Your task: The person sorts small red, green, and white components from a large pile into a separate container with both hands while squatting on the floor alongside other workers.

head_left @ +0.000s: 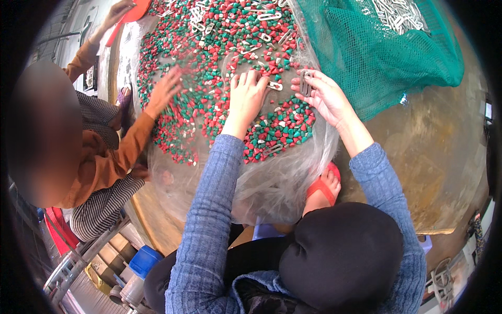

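My left hand point(248, 98) rests palm down on a spread of small red and green cone-shaped pieces point(285, 125). Its fingers are slightly bent and apart, and nothing shows in them. Just to its right lies a pale oval slotted link point(275, 86). Between the thumb and fingers of my right hand point(327, 97) are grey oval slotted metal links point(306, 83), raised a little at the right edge of the pieces. More pale links point(269, 16) lie among the pieces farther away, and one slotted link point(274, 149) lies nearer to me.
Clear plastic sheeting point(282, 191) lies under the pieces. At the far right, a green mesh net point(366, 68) drapes by a green basket point(444, 57) holding many metal links point(400, 15). On the left, a co-worker's blurred hand point(166, 90) reaches into the pieces; their other hand point(119, 11) touches a red scoop-like thing point(137, 11).
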Available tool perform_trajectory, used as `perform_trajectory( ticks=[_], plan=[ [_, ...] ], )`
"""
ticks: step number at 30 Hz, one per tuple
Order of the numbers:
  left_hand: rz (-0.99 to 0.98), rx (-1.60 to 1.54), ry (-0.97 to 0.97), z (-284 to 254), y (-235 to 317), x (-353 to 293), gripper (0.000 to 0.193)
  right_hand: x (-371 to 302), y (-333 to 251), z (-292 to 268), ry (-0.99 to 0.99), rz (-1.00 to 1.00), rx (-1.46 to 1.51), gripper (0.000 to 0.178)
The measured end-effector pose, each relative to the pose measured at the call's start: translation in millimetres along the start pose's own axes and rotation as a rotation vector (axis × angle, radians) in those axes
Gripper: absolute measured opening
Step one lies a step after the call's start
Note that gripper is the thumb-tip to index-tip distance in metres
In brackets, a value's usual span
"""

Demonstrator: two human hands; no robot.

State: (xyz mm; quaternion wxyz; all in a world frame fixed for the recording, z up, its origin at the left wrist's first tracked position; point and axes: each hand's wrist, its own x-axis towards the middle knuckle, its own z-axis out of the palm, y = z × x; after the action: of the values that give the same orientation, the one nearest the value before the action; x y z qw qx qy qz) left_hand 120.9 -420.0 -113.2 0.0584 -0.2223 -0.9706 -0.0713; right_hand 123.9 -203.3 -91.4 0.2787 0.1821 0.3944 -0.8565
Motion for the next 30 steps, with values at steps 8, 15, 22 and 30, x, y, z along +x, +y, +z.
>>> perform_trajectory(
  ticks=[8,15,22,30],
  plan=[
    [-0.480,-0.537,0.174,-9,28,-3,0.008,0,1,1,-0.004,-0.008,0.043,0.026],
    [-0.543,-1.236,0.298,-35,54,18,0.013,-20,1,42,0.047,-0.150,0.226,0.022],
    [-0.406,-0.721,0.168,-25,-30,65,0.016,-54,-154,-10,0.488,-1.124,-0.604,0.021],
    [0.066,-0.132,0.315,-1,-54,178,0.029,4,-82,68,0.104,-1.127,-1.296,0.023]
  ],
)
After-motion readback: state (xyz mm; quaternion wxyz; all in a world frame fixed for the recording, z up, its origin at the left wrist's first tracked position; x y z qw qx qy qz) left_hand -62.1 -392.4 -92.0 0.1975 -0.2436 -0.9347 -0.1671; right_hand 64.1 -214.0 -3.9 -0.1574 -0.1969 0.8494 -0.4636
